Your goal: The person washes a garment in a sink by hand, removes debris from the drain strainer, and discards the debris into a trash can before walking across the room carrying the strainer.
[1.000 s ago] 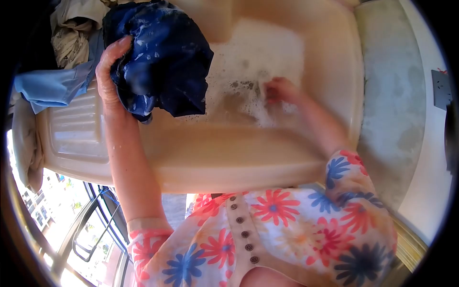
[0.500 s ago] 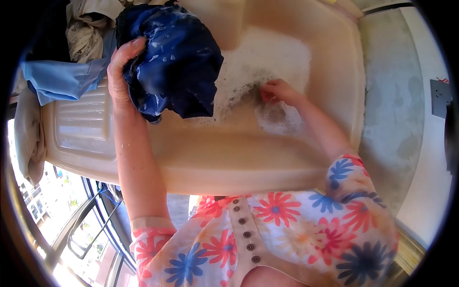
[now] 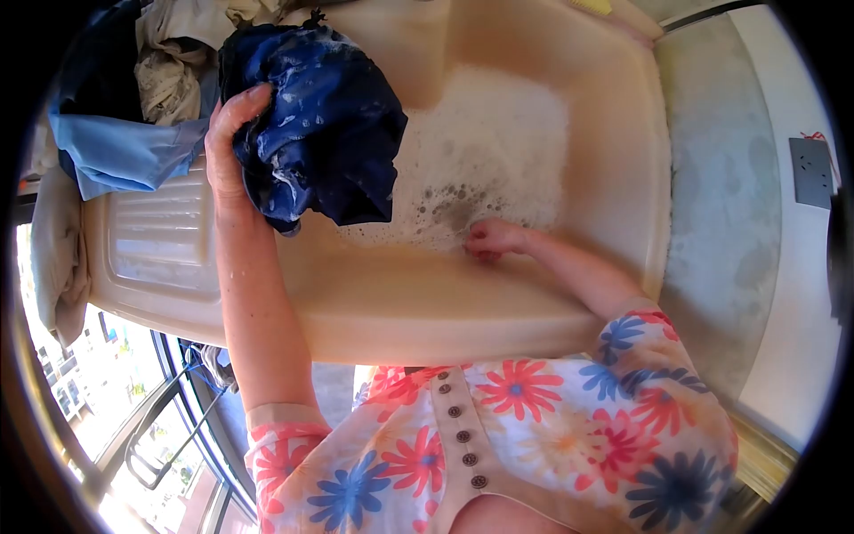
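My left hand (image 3: 233, 147) grips a wet, dark blue bunched garment (image 3: 325, 133), streaked with suds, and holds it up over the left part of the washtub (image 3: 400, 307). The thumb lies along the cloth; the other fingers are hidden behind it. Lower right in the tub, my right hand (image 3: 494, 240) is closed at the near edge of the sudsy water (image 3: 511, 133). Whatever its curled fingers may hold cannot be made out. Dark gaps and bubbles show in the foam just beyond this hand.
On the left lies a heap of clothes, with a light blue cloth (image 3: 129, 147) and a beige crumpled one (image 3: 169, 84). Beneath it is the tub's ribbed washboard (image 3: 156, 227). A yellow item (image 3: 592, 5) rests on the far rim. A window (image 3: 80, 374) is at lower left.
My right hand has moved from the foam toward the tub's near wall and slightly left. My left hand keeps the garment up, almost still. The foam has partly closed over.
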Demonstrator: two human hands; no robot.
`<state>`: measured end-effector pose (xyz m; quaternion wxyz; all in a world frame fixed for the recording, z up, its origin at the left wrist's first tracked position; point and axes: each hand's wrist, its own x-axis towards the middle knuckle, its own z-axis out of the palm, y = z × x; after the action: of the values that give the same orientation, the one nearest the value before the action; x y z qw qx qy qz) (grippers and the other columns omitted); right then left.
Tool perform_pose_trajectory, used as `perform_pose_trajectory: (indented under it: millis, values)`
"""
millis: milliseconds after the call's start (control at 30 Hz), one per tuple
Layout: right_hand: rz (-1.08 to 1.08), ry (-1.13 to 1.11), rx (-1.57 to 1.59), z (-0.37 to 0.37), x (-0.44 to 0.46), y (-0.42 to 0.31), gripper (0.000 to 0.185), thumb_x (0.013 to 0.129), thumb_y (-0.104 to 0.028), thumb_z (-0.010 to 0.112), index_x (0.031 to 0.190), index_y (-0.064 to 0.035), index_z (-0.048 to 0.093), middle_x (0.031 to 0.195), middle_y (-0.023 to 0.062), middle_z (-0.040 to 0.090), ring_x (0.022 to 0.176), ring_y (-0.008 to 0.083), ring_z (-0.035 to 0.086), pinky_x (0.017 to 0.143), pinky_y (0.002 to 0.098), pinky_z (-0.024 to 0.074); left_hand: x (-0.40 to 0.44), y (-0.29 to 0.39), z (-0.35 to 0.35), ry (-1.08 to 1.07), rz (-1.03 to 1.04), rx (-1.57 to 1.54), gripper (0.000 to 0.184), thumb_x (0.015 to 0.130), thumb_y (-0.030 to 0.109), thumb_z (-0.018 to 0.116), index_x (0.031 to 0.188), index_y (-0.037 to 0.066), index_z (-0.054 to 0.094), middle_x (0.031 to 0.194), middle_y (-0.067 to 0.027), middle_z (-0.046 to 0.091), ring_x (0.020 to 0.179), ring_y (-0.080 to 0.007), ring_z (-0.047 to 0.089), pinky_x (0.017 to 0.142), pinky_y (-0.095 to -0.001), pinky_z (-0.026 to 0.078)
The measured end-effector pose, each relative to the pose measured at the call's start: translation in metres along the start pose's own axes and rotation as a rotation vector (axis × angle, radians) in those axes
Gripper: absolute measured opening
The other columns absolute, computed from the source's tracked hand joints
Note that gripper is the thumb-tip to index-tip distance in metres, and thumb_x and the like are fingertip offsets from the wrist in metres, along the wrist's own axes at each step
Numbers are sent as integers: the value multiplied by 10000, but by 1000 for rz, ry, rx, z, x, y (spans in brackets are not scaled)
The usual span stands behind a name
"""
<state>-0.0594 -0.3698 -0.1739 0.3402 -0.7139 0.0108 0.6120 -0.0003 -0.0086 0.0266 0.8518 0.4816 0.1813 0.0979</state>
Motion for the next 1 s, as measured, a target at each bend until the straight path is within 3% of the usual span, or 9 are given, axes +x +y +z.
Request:
perform_pose_trajectory:
  millis: [100,367,467,600,700,800,1000]
  values:
    - [-12,21,-27,1,1,6,190,826,-247,587,814,-64,640,715,31,620,618,114,565,503,263,469,-1,2,3,7,6,15,333,705,282,657,940,46,636,920,-63,609,891,-176,566,855,-294,448]
    - [-25,68,-106,4,-4,-2,242,817,-240,592,962,-56,651,744,48,633,631,129,580,530,277,487,9,-1,-12,-4,-60,-138,305,721,209,638,951,10,631,935,-84,630,903,-216,585,883,-338,463]
    - [-33,96,-183,5,-4,-1,257,810,-235,591,975,-47,650,765,56,644,639,137,592,542,285,496,11,-8,-17,-55,92,-43,341,741,316,635,950,47,643,963,-53,606,952,-169,553,895,-294,425]
    - [-63,104,-249,5,-2,0,254,800,-223,591,978,-55,658,792,62,658,659,140,611,548,294,502,4,-3,-9,-20,73,-18,345,749,323,630,957,47,644,978,-53,602,969,-166,547,909,-296,416]
    - [-52,113,-291,6,-4,-4,253,787,-216,584,970,-63,667,813,84,668,692,171,632,612,320,510,3,-3,-8,-14,41,-53,345,746,318,632,954,43,643,969,-54,603,965,-168,550,908,-298,419]
    - [-247,216,-489,6,4,-1,256,794,-217,590,979,-54,658,827,87,670,728,176,630,688,313,506,-1,0,-2,9,62,-40,344,737,309,638,951,40,641,953,-59,605,951,-172,556,898,-298,426]
    - [-161,178,-429,6,3,-10,279,784,-247,588,984,-68,664,887,116,674,815,227,637,764,337,495,0,2,-1,11,13,-79,339,723,234,647,978,12,636,954,-84,625,929,-211,581,898,-334,457]
